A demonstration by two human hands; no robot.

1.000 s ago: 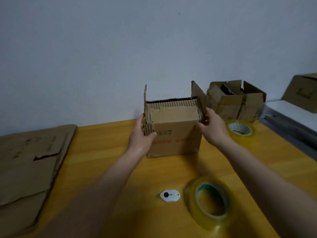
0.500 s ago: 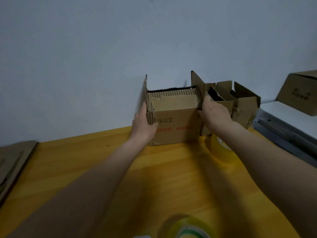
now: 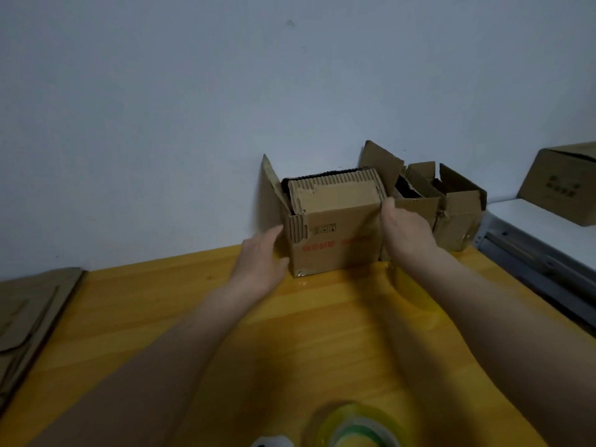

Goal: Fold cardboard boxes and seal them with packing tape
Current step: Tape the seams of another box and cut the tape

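Observation:
An open cardboard box (image 3: 335, 233) with red print stands at the far edge of the yellow table (image 3: 193, 317), against the wall, its side flaps up. My left hand (image 3: 261, 256) lies against the box's left side with fingers straight. My right hand (image 3: 406, 227) is against its right side, thumb along the front right corner; its fingers are hidden between this box and a second open box (image 3: 454, 214) beside it. A roll of clear packing tape (image 3: 351, 427) lies at the near edge. Another roll (image 3: 416, 298) shows partly under my right forearm.
Flattened cardboard sheets (image 3: 29, 321) lie at the table's left end. A small white object (image 3: 267, 441) sits beside the near tape roll. Right of the table, a white shelf (image 3: 535, 221) carries another cardboard box (image 3: 564, 185).
Both hands have pushed the box away from me to the wall, next to the second box. The view has tilted up, so the near tape roll has slid to the bottom edge.

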